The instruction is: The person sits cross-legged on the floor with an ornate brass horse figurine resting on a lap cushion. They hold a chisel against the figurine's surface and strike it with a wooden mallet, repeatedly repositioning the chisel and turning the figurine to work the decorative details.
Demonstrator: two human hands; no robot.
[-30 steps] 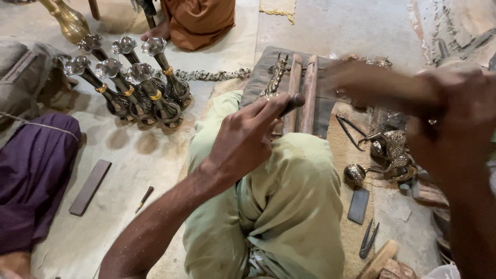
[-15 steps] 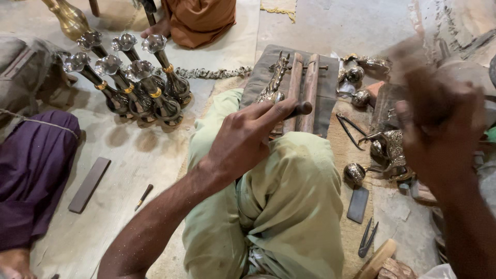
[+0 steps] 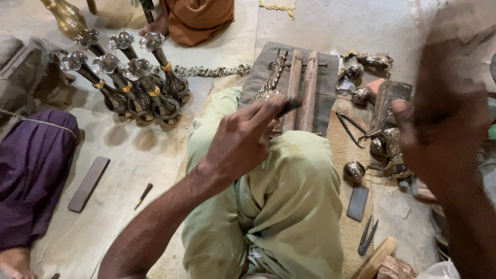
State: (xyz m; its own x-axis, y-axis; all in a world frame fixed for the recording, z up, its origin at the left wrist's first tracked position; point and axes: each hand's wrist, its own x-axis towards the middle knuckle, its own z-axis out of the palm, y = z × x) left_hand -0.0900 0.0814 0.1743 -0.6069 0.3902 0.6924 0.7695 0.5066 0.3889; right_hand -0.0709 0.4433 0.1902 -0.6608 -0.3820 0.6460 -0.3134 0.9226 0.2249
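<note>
- A dark rod-shaped tool (image 3: 288, 105) is gripped in the left hand (image 3: 243, 142), whose fingers (image 3: 258, 114) are curled closed around it; only the tool's rounded tip is seen, poking out past the fingertips.
- The tool tip is held just beside a small brass animal figure (image 3: 273, 80), which rests against the near edge of two upright wooden bars (image 3: 302, 88).
- The bars and the figure are set on a grey cloth pad (image 3: 257, 77) laid on the floor (image 3: 351, 26), just beyond the person's knee, which is covered in pale green cloth (image 3: 289, 206).
- The right hand (image 3: 439, 129) is raised at the right side of the view and is heavily blurred; whether it is open or closed, and whether anything is held in it, cannot be told.
- Below and beside the right hand, brass ornaments (image 3: 385, 147) and round metal pieces (image 3: 354, 170) are scattered on the floor, along with dark pincers (image 3: 347, 126), a flat dark stone (image 3: 357, 202) and small black tweezers (image 3: 367, 237).
- At the upper left, a cluster of tall metal vases (image 3: 129, 77) with flared silver rims is stood upright on the floor.
- A length of metal chain (image 3: 206, 71) is stretched between the vases and the grey pad.
- At the far left, purple cloth (image 3: 31, 181) of another seated person is seen, with a flat dark bar (image 3: 89, 184) and a small pointed tool (image 3: 143, 195) lying near it.
- At the top, orange-brown cloth (image 3: 199, 18) of a third person is partly in view.
</note>
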